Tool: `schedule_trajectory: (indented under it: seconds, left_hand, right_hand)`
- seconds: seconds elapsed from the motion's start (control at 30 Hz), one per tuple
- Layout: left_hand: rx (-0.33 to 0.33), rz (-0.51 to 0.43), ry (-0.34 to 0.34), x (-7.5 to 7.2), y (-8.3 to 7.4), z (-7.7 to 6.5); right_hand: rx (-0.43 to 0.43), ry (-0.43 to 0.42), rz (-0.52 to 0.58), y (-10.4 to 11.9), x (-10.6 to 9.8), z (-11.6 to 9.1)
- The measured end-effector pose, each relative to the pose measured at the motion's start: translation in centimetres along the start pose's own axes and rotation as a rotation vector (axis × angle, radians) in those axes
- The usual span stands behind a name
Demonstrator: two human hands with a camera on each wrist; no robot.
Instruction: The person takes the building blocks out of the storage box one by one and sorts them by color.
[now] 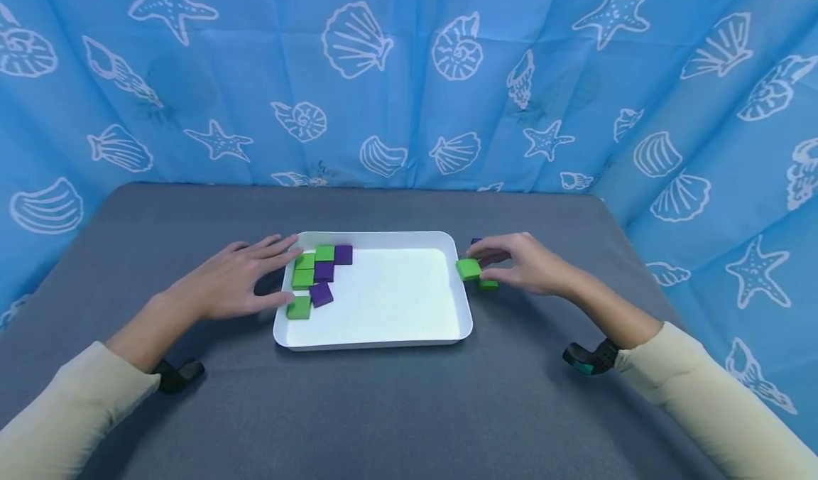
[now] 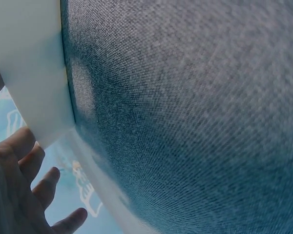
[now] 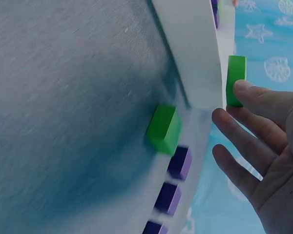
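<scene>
Tray (image 1: 396,295): looks to you like smooth plastic, low sheen
Green block (image 1: 469,270): smooth, nearly matt, wood or plastic you cannot tell
Purple blocks (image 3: 167,199): smooth, matt
Table cover (image 1: 409,409): woven cloth, matt, grainy
Curtain (image 1: 409,111): thin, creased cloth
Your sleeve (image 1: 716,395): matt cloth
Wrist device (image 1: 591,358): plastic-looking, dull black

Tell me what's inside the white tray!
Four green blocks and three purple blocks are in the tray. I can't see beneath the blocks, or the bits of tray behind the left-hand fingers.

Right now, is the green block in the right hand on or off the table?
Off. In the right wrist view, the right hand pinches the green block clear of the table, near the white tray.
</scene>
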State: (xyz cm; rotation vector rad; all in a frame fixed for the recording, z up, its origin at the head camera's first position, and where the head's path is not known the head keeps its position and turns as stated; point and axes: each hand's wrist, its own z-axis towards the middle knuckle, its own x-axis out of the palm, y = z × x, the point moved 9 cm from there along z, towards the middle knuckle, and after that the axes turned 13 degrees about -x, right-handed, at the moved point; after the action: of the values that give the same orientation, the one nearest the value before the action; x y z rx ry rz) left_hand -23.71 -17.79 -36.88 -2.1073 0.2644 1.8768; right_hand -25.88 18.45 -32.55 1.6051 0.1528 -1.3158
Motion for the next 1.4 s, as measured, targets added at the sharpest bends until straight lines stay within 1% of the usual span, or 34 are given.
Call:
schedule_trajectory:
  seconds: [0.13, 0.3, 0.57, 0.73, 0.83, 1.03, 1.4]
  left_hand:
    - [-0.006, -0.004, 0.004, 0.1, 0.1, 0.0]
    - [-0.01, 0.0, 0.017, 0.4, 0.4, 0.2]
    - [-0.014, 0.004, 0.017, 0.5, 0.5, 0.2]
    - [-0.017, 0.003, 0.013, 0.4, 0.4, 0.2]
    - [-0.016, -0.002, 0.004, 0.3, 0.3, 0.2]
    - [-0.014, -0.004, -0.005, 0.1, 0.3, 0.2]
    - [-0.022, 0.001, 0.011, 0.1, 0.2, 0.2]
  right_hand:
    - [0.018, -0.03, -0.016, -1.4, -0.7, -1.9]
    - [0.02, -0.046, -0.057, -2.8, -1.2, -3.9]
    - [0.05, -0.069, -0.102, -4.8, -1.3, -5.8]
    - [0.07, -0.085, -0.143, -6.2, -1.0, -6.4]
    - [0.069, -0.103, -0.149, -6.7, -0.8, -6.6]
    - [0.065, -0.137, -0.143, -6.9, -0.8, -6.8]
    - [0.083, -0.126, -0.103, -7.2, -0.7, -6.8]
